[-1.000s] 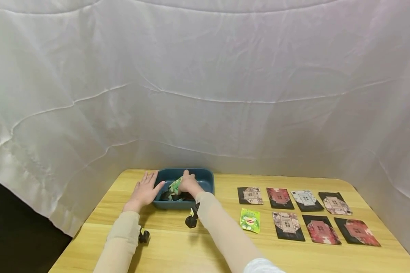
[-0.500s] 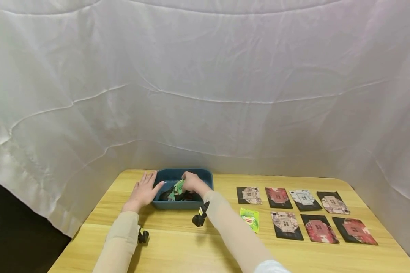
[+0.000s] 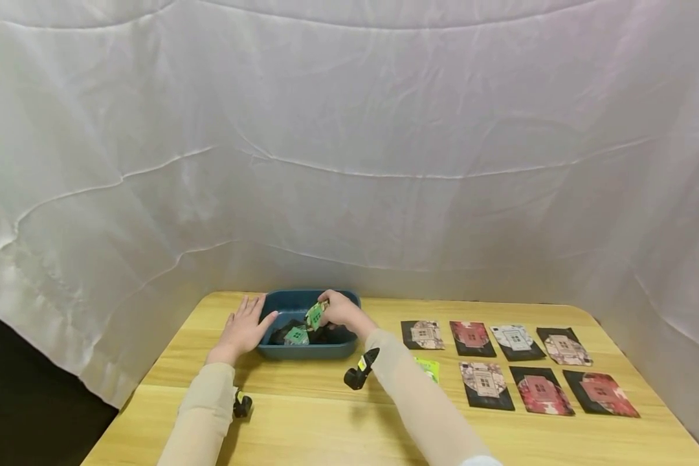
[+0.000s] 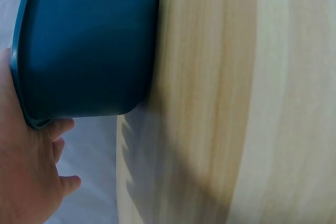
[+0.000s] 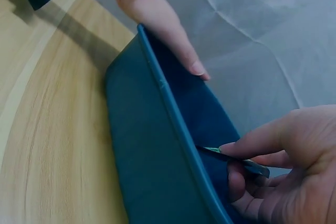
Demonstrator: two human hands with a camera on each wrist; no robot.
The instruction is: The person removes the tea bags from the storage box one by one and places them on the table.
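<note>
In the head view my right hand (image 3: 339, 308) pinches a green-and-black sachet (image 3: 315, 315) above the right part of a dark blue bin (image 3: 326, 351). The right wrist view shows that sachet edge-on between thumb and fingers, just inside the bin's wall (image 5: 152, 129). Another green-labelled sachet (image 3: 296, 335) lies in the bin among dark sachets. My left hand (image 3: 244, 329) rests against the bin's left end with fingers straight and spread; in the left wrist view it touches the rim corner.
Right of the bin, several sachets lie in two rows, among them a red-and-black one (image 3: 472, 338) and a pale one (image 3: 518, 342). A bright green sachet (image 3: 428, 369) is partly hidden by the right forearm. A pale curtain (image 3: 408, 194) hangs behind the wooden table (image 3: 303, 414).
My right hand has drawn back slightly to the right with the green-and-black sachet, uncovering another green-labelled sachet in the bin. The left hand stays at the bin's left end.
</note>
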